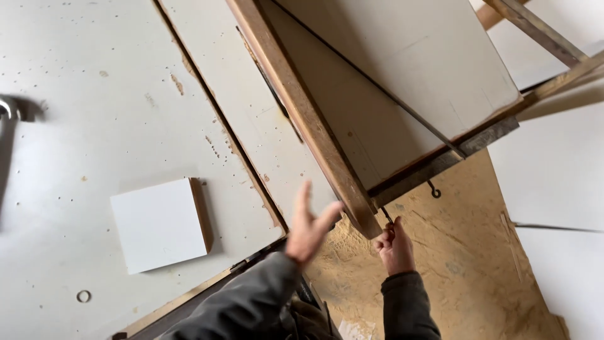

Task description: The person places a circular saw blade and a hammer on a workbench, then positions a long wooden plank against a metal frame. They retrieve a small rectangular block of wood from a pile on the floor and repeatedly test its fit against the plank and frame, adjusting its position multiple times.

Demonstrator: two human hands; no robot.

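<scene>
A large white board (pixel 402 69) in a wooden frame (pixel 302 113) tilts over the table (pixel 75 126). The left hand (pixel 308 226) is open at the frame's corner; the right hand (pixel 395 247) pinches a small metal hook (pixel 385 215) beneath. If the pinch slips, the board could drop.

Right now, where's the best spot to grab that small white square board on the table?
Take the small white square board by its exposed brown edge, coming from the right. It lies flat on the table, so only its edges offer purchase, and that side is nearest the left hand.
</scene>
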